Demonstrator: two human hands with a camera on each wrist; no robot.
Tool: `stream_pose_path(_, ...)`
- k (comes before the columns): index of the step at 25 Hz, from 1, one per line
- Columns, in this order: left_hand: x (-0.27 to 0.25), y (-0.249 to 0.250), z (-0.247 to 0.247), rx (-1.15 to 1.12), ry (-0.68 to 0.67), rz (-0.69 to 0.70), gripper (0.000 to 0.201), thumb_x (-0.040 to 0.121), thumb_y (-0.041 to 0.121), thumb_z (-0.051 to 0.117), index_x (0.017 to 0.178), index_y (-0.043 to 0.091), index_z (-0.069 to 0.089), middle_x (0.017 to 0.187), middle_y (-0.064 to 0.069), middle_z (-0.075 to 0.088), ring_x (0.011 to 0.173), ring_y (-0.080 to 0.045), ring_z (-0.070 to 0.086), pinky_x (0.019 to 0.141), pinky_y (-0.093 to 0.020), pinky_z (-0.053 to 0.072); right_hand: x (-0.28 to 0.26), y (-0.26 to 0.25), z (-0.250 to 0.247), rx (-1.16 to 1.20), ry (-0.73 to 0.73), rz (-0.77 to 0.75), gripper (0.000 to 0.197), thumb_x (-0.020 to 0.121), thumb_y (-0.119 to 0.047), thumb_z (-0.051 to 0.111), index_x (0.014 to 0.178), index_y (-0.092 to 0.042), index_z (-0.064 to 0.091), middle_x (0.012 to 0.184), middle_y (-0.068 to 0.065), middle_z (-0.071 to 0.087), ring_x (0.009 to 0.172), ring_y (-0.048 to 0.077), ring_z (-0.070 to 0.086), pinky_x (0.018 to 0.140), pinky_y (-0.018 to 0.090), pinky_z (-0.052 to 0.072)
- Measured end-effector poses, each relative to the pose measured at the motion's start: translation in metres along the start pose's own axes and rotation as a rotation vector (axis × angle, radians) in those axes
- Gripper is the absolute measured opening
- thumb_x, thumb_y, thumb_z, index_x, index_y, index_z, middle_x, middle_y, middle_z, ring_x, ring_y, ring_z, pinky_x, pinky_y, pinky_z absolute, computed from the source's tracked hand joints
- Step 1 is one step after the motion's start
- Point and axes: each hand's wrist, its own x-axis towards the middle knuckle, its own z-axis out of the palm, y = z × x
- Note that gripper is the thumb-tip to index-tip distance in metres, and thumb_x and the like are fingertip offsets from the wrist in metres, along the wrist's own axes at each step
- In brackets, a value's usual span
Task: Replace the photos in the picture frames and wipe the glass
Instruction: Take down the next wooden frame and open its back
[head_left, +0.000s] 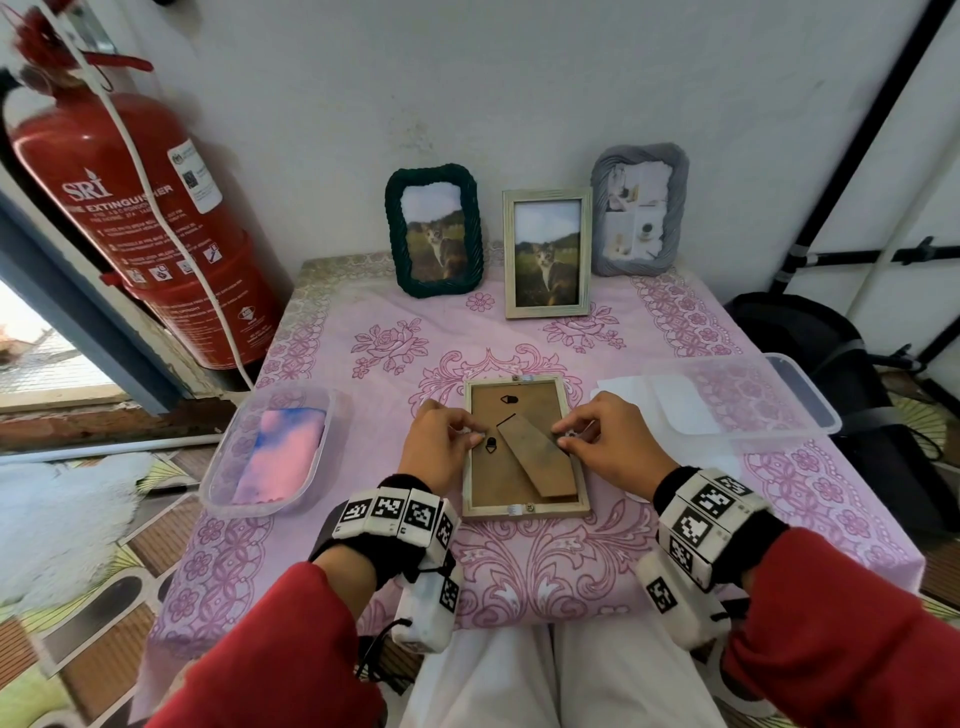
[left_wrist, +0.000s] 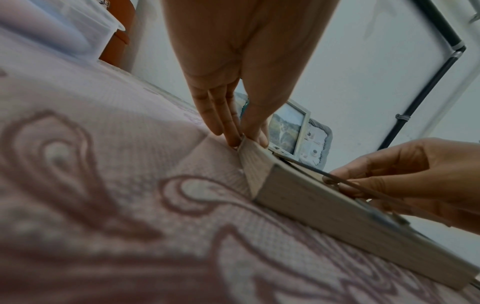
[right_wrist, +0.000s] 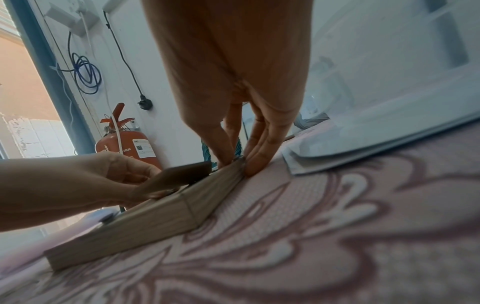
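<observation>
Pale wooden picture frame (head_left: 525, 506) lying face down, backing up, on the pink tablecloth (head_left: 571, 566). Left hand (head_left: 441, 447) pinches the frame's left edge; right hand (head_left: 613, 441) pinches its right edge, thumb on top, fingers outside.

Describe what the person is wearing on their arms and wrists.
Red sleeves cover both arms. Each wrist has a black knitted cuff ringed by white blocks printed with black-and-white square markers, with a white marked camera housing underneath. The left hand and right hand are bare.
</observation>
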Motion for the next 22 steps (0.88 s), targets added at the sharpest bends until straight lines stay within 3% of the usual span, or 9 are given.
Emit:
stream_pose_path(6, -0.0003, -0.0008, 0.0, -0.016, 0.013, 0.005, 0.019, 0.085, 0.006, 0.062, 0.101, 0.009, 0.072, 0.101, -0.006, 0.044, 0.092, -0.023, 0.057, 0.075, -0.014, 0.035, 0.0003, -0.0005, -0.0005, 0.021, -0.008, 0.027, 0.014, 0.079, -0.001, 0.069, 0.092, -0.004, 0.074, 0.071, -0.014, 0.048, 0.064, -0.002, 0.049, 0.06, -0.002, 0.04)
stream_pose_path(10, -0.001, -0.0018, -0.0004, -0.015, 0.01, 0.001, 0.019, 0.085, 0.005, 0.061, 0.101, 0.009, 0.071, 0.1, -0.005, 0.044, 0.091, -0.023, 0.058, 0.074, -0.012, 0.035, 0.0004, -0.0015, -0.0013, 0.038, -0.027, 0.06, 0.016, 0.08, -0.001, 0.068, 0.094, -0.005, 0.074, 0.077, -0.003, 0.053, 0.067, 0.004, 0.051, 0.059, -0.002, 0.039)
stream_pose_path(13, -0.0014, -0.0011, -0.0002, -0.014, 0.004, 0.0, 0.019, 0.085, 0.006, 0.061, 0.102, 0.009, 0.071, 0.1, -0.005, 0.044, 0.092, -0.024, 0.057, 0.08, -0.018, 0.039, -0.0013, -0.0005, -0.0022, 0.056, -0.038, 0.069, 0.017, 0.081, 0.001, 0.066, 0.096, -0.004, 0.072, 0.073, -0.007, 0.051, 0.065, 0.001, 0.049, 0.059, -0.003, 0.039)
stream_pose_path(18, -0.0028, -0.0032, 0.0015, -0.019, 0.024, -0.02, 0.015, 0.085, 0.013, 0.063, 0.1, 0.013, 0.069, 0.104, -0.009, 0.057, 0.093, -0.023, 0.06, 0.088, -0.034, 0.049, -0.0025, 0.0029, -0.0031, 0.15, -0.057, 0.12, 0.018, 0.082, 0.004, 0.06, 0.096, -0.003, 0.069, 0.078, 0.009, 0.055, 0.072, 0.015, 0.05, 0.06, 0.004, 0.039)
stream_pose_path(22, -0.0059, -0.0078, 0.002, -0.072, 0.039, -0.021, 0.012, 0.086, 0.012, 0.063, 0.095, 0.013, 0.069, 0.106, -0.011, 0.064, 0.092, -0.023, 0.062, 0.088, -0.038, 0.05, 0.0003, 0.0032, -0.0009, 0.107, -0.085, 0.11, 0.016, 0.081, 0.003, 0.06, 0.091, -0.004, 0.07, 0.07, 0.004, 0.054, 0.064, 0.01, 0.048, 0.06, 0.009, 0.039)
